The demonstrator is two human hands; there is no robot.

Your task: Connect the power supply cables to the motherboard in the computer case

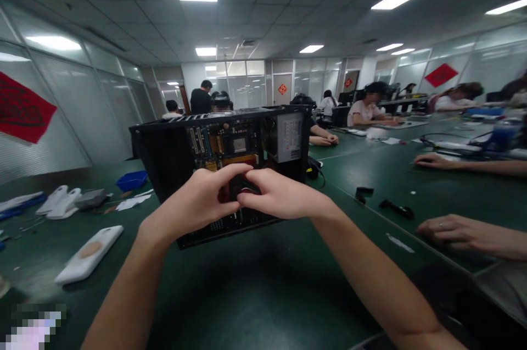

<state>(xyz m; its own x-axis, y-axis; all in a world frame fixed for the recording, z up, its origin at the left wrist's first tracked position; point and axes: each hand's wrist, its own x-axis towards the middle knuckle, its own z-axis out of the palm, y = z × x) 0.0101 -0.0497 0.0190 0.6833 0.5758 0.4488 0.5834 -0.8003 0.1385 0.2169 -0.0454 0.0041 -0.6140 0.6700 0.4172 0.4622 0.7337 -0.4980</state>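
A black computer case (164, 146) stands on the green table with its side open toward me. Inside it show a motherboard (206, 144), a processor socket (239, 144) and a silver power supply (290, 138). In front of the opening, my left hand (197, 196) and my right hand (275, 190) meet, fingers curled toward each other and fingertips close together. Something dark shows between them, but whether it is a held part or the case behind cannot be made out. My hands hide the lower middle of the board.
On the left lie a white phone-shaped case (90, 254), a blue tray (132, 180), papers (134, 201) and white parts (63, 201). Black pieces (396, 209) lie to the right, near another person's hand (457, 234). More people sit farther along the table.
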